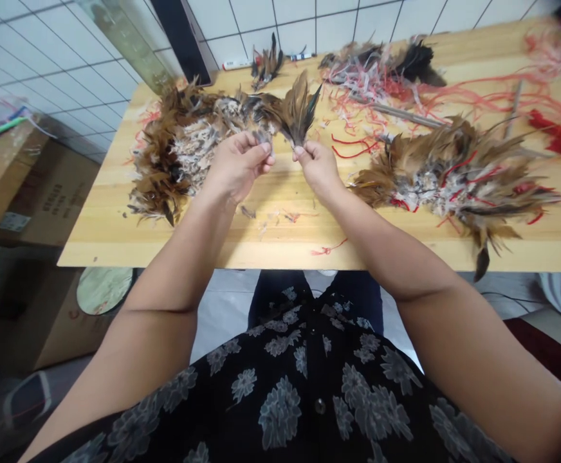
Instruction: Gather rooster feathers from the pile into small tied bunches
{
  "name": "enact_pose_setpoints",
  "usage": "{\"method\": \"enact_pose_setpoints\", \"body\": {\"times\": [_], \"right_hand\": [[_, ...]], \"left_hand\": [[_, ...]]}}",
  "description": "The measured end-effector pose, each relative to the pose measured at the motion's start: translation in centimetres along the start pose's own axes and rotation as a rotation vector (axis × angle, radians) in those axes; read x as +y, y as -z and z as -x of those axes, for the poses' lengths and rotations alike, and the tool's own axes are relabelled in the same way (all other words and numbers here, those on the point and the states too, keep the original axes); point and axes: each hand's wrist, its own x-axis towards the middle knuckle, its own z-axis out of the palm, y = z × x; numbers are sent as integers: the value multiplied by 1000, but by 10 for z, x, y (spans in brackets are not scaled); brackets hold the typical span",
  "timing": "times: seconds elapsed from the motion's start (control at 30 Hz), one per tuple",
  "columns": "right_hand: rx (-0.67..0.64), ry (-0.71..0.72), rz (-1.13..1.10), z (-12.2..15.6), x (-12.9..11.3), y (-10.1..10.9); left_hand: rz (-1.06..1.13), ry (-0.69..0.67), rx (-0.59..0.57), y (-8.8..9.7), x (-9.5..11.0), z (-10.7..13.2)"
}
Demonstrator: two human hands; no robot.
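Head view: above the middle of the table (280, 247), the right hand (315, 166) pinches a bunch of feathers (298, 109) by the quills, with the tips fanned upward. Just beside it, the left hand (236, 168) is closed on a small grey feather (262, 136). Feather piles (174, 151) lie toward the left and right edges. The feathers look nearly weightless and soft, and their vanes probably crush easily. The stiffer quill ends seem the best place to grip.

— What lay on the wooden table (280, 247)?
— A brown feather heap (174, 154) sat left of the right hand (316, 168) and its grip, another feather pile (454, 173) lay to its right, and red strings (358, 146) lay just beyond.
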Motion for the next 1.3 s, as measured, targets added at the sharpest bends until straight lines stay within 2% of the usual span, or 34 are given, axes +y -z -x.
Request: {"method": "enact_pose_setpoints", "body": {"times": [0.1, 0.23, 0.5, 0.7, 0.97, 1.13, 1.3], "right_hand": [[-15, 5, -38, 1, 3, 1], [-55, -18, -55, 6, -2, 4], [-45, -109, -65, 13, -16, 4], [-51, -128, -40, 16, -19, 10], [-73, 0, -45, 16, -5, 11], [-59, 7, -45, 17, -6, 12], [-95, 3, -28, 16, -6, 13]], "left_hand": [[19, 35, -32, -18, 0, -7], [14, 35, -54, -27, -4, -16], [66, -55, -117, -10, -29, -32], [-29, -100, -127, -1, -43, -42], [-14, -43, -167, -2, -29, -29], [18, 0, -141, -3, -21, -21], [-31, -19, -120, -4, -21, -21]]}}
